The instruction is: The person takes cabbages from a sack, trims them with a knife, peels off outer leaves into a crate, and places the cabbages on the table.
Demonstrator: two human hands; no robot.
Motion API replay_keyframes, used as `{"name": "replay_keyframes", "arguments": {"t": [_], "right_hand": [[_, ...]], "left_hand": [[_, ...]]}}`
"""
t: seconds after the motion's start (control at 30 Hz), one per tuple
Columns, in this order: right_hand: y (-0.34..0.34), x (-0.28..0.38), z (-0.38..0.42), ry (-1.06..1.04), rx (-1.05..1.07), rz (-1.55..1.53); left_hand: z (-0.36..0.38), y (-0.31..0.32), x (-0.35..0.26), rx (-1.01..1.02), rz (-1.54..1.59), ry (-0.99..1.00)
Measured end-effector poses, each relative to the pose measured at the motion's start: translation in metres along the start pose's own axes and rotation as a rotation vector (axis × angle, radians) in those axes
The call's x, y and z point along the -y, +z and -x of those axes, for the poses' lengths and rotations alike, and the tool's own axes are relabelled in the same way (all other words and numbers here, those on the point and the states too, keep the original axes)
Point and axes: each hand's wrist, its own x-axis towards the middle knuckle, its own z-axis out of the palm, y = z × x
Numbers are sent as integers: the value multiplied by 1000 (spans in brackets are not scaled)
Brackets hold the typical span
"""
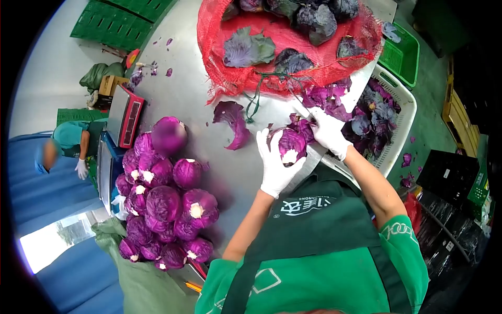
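Note:
My left hand (pixel 280 167), in a white glove, is wrapped round a red cabbage (pixel 291 145) whose pale cut stem faces me. My right hand (pixel 330 133), also gloved, is closed at the far side of that cabbage, on a loose purple outer leaf (pixel 304 129); its fingertips are partly hidden. A torn leaf (pixel 232 123) lies on the metal table (pixel 230 172) left of my hands. More purple leaf pieces (pixel 329 98) lie just beyond my right hand.
A red mesh bag (pixel 235 78) of untrimmed cabbages is at the far side. Trimmed cabbages (pixel 163 204) are piled at left, near a red-framed scale (pixel 125 118). A white crate (pixel 405 112) holding leaves and a green crate (pixel 402 57) stand right. Another person (pixel 73 138) is far left.

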Motion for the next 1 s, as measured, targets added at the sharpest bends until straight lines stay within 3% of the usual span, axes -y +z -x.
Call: {"name": "replay_keyframes", "arguments": {"t": [0.03, 0.17, 0.2, 0.43, 0.5, 0.6, 0.8, 0.87, 0.93, 1.0], "right_hand": [[-9, 13, 0, 118, 48, -67], [-40, 56, 8, 60, 70, -45], [-33, 56, 11, -39, 10, -13], [-24, 76, 11, -66, -22, 102], [-25, 81, 15, -152, -180, 120], [-33, 101, 27, -84, -18, 20], [-14, 101, 30, -210, 51, 132], [-14, 59, 20, -43, -2, 89], [-42, 50, 8, 59, -214, 154], [-60, 68, 9, 141, -128, 152]], "left_hand": [[3, -2, 5, -23, 58, -33], [13, -21, 5, 6, -25, -125], [19, -26, 6, 46, -109, -144], [15, -16, 6, -16, 233, -229], [13, -15, 7, -62, 293, -249], [12, -14, 10, -60, 224, -234], [6, -6, 5, -46, 30, -129], [7, -14, -1, 1, 113, -211], [8, -16, -2, -8, 62, -225], [11, -20, -7, 53, 0, -252]]}}
